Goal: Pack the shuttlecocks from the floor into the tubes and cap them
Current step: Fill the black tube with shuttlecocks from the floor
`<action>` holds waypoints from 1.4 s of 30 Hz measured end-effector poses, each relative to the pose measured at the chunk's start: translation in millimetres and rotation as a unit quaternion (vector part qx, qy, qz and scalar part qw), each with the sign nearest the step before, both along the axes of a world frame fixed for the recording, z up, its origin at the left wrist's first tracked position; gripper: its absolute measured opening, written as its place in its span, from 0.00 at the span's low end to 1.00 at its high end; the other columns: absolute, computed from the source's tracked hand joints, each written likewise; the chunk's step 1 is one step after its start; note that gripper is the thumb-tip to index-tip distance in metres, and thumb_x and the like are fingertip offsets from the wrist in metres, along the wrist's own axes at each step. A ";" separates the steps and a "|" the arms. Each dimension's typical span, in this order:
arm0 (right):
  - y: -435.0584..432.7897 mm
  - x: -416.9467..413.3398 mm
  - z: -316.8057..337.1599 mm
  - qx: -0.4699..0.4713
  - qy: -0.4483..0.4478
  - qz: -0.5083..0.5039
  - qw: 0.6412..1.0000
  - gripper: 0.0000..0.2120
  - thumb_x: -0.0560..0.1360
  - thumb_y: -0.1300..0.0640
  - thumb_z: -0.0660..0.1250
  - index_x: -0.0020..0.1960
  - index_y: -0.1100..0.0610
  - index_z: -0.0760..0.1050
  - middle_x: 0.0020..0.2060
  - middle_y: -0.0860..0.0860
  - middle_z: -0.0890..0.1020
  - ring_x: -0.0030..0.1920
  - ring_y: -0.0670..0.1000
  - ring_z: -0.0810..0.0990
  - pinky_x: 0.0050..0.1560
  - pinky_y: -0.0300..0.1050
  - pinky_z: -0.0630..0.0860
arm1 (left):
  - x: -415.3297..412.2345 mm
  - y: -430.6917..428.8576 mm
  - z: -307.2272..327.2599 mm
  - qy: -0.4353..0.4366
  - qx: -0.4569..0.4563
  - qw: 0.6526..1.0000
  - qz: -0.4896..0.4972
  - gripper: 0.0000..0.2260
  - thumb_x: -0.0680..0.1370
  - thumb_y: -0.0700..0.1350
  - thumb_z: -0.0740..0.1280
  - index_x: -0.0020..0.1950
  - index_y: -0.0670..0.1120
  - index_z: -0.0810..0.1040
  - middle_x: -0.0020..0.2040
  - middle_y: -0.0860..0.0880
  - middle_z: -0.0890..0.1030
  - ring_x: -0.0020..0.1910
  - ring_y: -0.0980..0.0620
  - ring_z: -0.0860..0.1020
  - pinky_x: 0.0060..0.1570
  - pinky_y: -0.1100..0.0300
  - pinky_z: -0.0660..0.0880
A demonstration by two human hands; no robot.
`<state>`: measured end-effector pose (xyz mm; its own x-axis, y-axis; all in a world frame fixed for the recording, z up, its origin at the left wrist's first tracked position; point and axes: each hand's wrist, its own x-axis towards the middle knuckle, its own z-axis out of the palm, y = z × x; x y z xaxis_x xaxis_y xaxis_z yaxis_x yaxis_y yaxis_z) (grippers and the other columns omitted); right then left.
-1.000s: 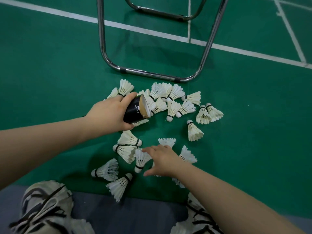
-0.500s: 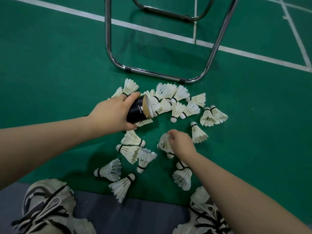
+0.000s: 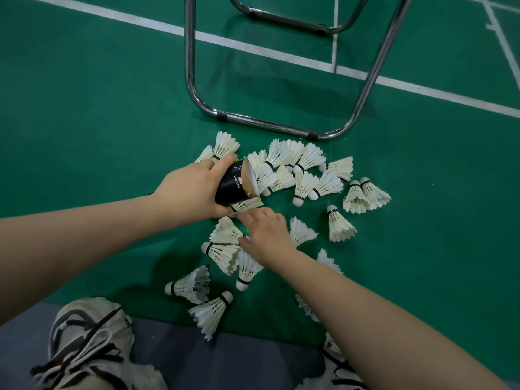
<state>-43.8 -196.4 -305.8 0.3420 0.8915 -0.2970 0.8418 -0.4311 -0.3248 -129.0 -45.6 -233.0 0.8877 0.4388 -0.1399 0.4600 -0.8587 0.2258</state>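
My left hand (image 3: 194, 190) grips a black shuttlecock tube (image 3: 232, 182) that lies tilted, its open cardboard mouth facing right toward a heap of white shuttlecocks (image 3: 292, 164). Just below the tube, my right hand (image 3: 267, 235) is low over the floor with its index finger and thumb stretched out to the left. They touch the cork end of one shuttlecock (image 3: 226, 230). Another shuttlecock (image 3: 304, 232) lies against the hand's right side. Several more shuttlecocks (image 3: 194, 285) lie scattered on the green floor nearer to me.
A chrome tubular chair frame (image 3: 267, 123) stands on the floor right behind the heap. White court lines (image 3: 281, 52) cross the far floor. My shoes (image 3: 87, 342) are at the bottom on a grey strip, with shuttlecocks beside the right one.
My right hand has moved left and up from the middle shuttlecock to the one under the tube. The middle shuttlecock now lies with its feathers to the right. The left hand still holds the tube.
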 end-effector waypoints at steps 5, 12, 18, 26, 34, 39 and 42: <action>34.6 -11.8 -6.4 -0.065 -0.038 0.121 0.990 0.26 0.75 0.45 0.62 0.71 0.46 0.61 0.72 0.50 0.61 0.73 0.55 0.54 0.70 0.55 0.53 | -4.1 6.2 7.2 -0.010 -0.003 1.000 0.026 0.43 0.66 0.61 0.72 0.74 0.54 0.52 0.54 0.46 0.74 0.51 0.44 0.75 0.42 0.53 0.74; 61.2 -12.5 -8.3 -0.113 -0.105 0.190 0.970 0.18 0.73 0.45 0.66 0.60 0.52 0.73 0.68 0.51 0.67 0.72 0.54 0.56 0.71 0.59 0.51 | -16.7 29.5 2.8 -0.021 0.000 0.999 0.050 0.41 0.67 0.61 0.71 0.73 0.55 0.52 0.54 0.47 0.75 0.50 0.45 0.75 0.43 0.51 0.76; 56.7 11.0 -0.9 -0.114 -0.123 0.178 0.970 0.20 0.73 0.43 0.65 0.57 0.55 0.75 0.58 0.52 0.75 0.66 0.54 0.65 0.71 0.58 0.52 | -24.3 41.4 -5.4 -0.009 0.006 0.998 0.056 0.42 0.67 0.60 0.71 0.74 0.54 0.52 0.55 0.46 0.74 0.53 0.44 0.75 0.43 0.52 0.75; 25.6 39.8 -1.5 -0.018 0.038 -0.025 0.999 0.17 0.77 0.45 0.60 0.32 0.51 0.68 0.33 0.49 0.74 0.44 0.52 0.74 0.53 0.48 0.67 | -24.0 40.5 -11.5 0.010 0.006 0.998 0.055 0.41 0.68 0.60 0.70 0.74 0.54 0.51 0.55 0.46 0.74 0.53 0.44 0.75 0.43 0.52 0.75; 25.3 38.5 34.4 0.311 0.190 -0.318 0.875 0.18 0.80 0.54 0.56 0.32 0.56 0.64 0.26 0.47 0.64 0.28 0.46 0.61 0.32 0.42 0.60 | -6.2 34.1 -6.9 0.002 0.013 0.999 0.051 0.41 0.67 0.60 0.71 0.74 0.54 0.52 0.54 0.46 0.74 0.51 0.44 0.75 0.42 0.52 0.75; 30.4 37.9 42.9 0.396 0.114 -0.299 0.861 0.16 0.79 0.52 0.54 0.33 0.51 0.63 0.26 0.44 0.64 0.29 0.47 0.63 0.40 0.44 0.63 | 3.6 22.1 -5.9 -0.001 0.011 0.999 0.040 0.41 0.68 0.59 0.71 0.73 0.54 0.53 0.53 0.46 0.75 0.51 0.44 0.75 0.42 0.52 0.75; 26.2 45.1 42.3 0.419 0.100 -0.322 0.843 0.17 0.78 0.49 0.55 0.34 0.57 0.69 0.25 0.45 0.66 0.28 0.48 0.65 0.39 0.44 0.65 | 7.5 20.2 -5.5 -0.006 0.008 0.999 0.046 0.41 0.67 0.59 0.71 0.73 0.53 0.53 0.54 0.46 0.75 0.51 0.44 0.75 0.42 0.54 0.74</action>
